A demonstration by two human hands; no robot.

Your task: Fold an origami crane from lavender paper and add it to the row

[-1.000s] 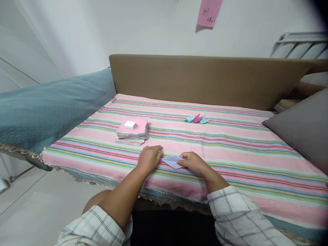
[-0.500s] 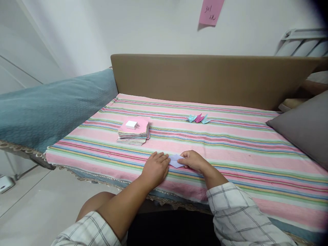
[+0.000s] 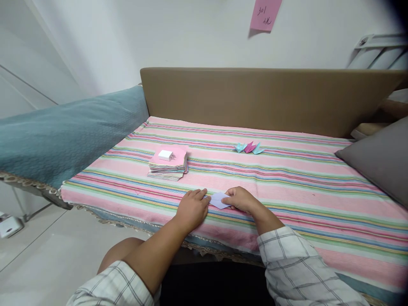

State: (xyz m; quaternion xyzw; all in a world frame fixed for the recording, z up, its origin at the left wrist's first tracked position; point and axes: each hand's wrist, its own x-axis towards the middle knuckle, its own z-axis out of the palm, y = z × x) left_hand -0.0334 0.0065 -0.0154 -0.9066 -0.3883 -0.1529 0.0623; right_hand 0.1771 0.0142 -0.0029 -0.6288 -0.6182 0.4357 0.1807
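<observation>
Hands low over striped cloth point(image 3: 287, 178): left point(image 3: 193, 208) palm-down, flattish; right point(image 3: 239, 199) pinching lilac paper point(image 3: 219, 200).

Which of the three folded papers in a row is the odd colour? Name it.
The middle folded paper: it is magenta, while the left one and right one are light blue.

The folded paper point(image 3: 219, 200) that I have in my right grip point(image 3: 241, 199) is pale lavender and looks smooth. It is folded into a small, flat shape with angled edges, and a thin line runs across its upper side. It lies low and almost flat over the striped cloth point(image 3: 287, 182). Its left end meets the fingers of my left grip point(image 3: 193, 210), so the full outline I cannot tell.
</observation>
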